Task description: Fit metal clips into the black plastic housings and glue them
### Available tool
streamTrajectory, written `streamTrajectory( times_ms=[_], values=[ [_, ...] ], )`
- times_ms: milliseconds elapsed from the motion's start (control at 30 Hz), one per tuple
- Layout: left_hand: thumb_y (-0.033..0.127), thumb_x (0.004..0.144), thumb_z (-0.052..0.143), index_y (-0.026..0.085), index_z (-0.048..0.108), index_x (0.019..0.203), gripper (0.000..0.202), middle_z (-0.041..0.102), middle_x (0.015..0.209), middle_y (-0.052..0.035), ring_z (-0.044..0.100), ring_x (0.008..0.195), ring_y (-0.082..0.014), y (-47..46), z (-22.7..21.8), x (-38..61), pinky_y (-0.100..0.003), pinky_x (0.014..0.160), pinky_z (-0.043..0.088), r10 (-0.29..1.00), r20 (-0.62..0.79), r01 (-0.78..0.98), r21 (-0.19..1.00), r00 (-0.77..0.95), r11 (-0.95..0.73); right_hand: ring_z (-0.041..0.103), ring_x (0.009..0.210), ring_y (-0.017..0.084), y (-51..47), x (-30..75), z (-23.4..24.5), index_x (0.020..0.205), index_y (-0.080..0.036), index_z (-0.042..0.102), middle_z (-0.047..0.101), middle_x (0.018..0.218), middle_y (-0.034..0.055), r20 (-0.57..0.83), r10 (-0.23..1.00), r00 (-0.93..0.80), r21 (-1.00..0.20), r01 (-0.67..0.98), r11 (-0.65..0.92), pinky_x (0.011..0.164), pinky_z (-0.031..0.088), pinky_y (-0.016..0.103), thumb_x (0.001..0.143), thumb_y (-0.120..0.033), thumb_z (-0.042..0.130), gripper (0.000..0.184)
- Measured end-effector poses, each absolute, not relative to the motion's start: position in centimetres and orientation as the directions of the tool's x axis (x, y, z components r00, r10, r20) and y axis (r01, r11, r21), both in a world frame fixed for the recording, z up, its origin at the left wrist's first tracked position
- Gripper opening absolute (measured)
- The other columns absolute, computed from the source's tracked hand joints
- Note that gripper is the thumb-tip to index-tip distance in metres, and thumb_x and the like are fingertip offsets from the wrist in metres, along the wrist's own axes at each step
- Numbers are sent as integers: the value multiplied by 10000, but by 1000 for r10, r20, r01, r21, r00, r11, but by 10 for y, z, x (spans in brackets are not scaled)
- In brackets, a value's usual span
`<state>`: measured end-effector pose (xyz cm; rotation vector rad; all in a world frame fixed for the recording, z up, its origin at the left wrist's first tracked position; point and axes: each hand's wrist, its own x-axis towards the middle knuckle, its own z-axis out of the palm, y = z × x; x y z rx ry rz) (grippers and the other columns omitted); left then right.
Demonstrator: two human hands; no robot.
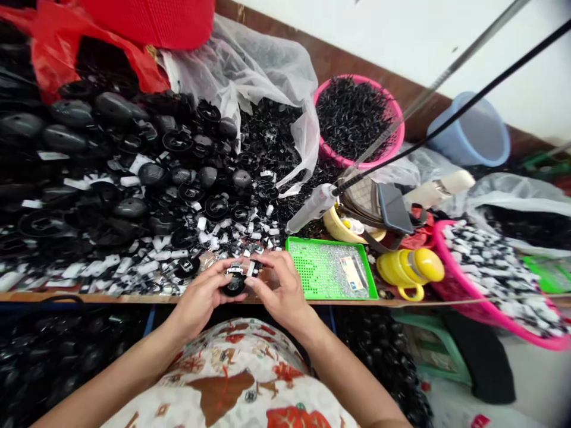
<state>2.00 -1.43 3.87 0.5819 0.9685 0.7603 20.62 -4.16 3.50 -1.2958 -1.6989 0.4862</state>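
Note:
Close to the table's front edge, my left hand (208,293) is closed round a round black plastic part (233,285) with a white piece set in its top. Just to the right, my right hand (282,286) pinches a small black-and-white plastic piece (253,268) between thumb and forefinger, beside the round part. Whether the two pieces touch is hard to tell. Loose white and black plastic pieces (223,233) lie behind my hands. A green perforated tray (307,267) holding small metal bits stands right of my right hand.
Dark rounded shells (129,208) pile up at the left. An electric screwdriver (312,208) hangs from a cord behind the tray. A pink basket (399,134) of black parts stands behind. A yellow bottle (404,270) and another pink basket (473,309) are at right.

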Motion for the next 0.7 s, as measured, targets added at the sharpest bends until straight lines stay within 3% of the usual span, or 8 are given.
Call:
streamTrajectory(
  times_ms=[133,267,400,567,700],
  values=[
    [322,803,714,194,702,1166,385,675,1242,-92,648,1035,-256,-17,35,15,-322,734,620,779,-504,-214,770,373,601,638,1073,232,-47,195,31,1208,-211,637,662,1101,91,341,919,-197,-738,549,392,952,562,437,881,-301,744,356],
    [357,835,698,207,679,1173,371,675,1095,-63,651,881,-210,-26,26,5,-305,685,625,726,-517,36,825,453,565,649,976,222,-57,186,22,1166,-183,660,674,1039,86,206,949,-240,-748,586,311,889,568,400,858,-278,753,335],
    [424,871,670,198,658,1137,349,653,973,-52,615,723,-181,-33,21,-10,-246,461,554,676,-501,226,861,541,457,635,969,216,-68,185,19,1180,-193,670,665,1031,78,164,929,-331,-764,553,332,862,562,375,870,-279,738,328],
    [454,845,704,191,602,1154,418,686,970,-45,576,523,-106,-26,30,-34,-208,386,486,710,-528,224,847,466,482,654,974,182,-62,192,16,1360,-220,593,666,1122,87,126,939,-319,-862,434,263,876,572,335,911,-313,725,478],
    [451,835,736,229,537,1207,476,702,1101,-59,621,498,-98,-17,39,-55,-202,390,487,808,-502,149,865,308,480,660,928,169,-36,192,8,1107,-180,711,684,1017,73,59,971,-232,-804,565,184,883,548,318,973,-216,610,172]
  ],
)
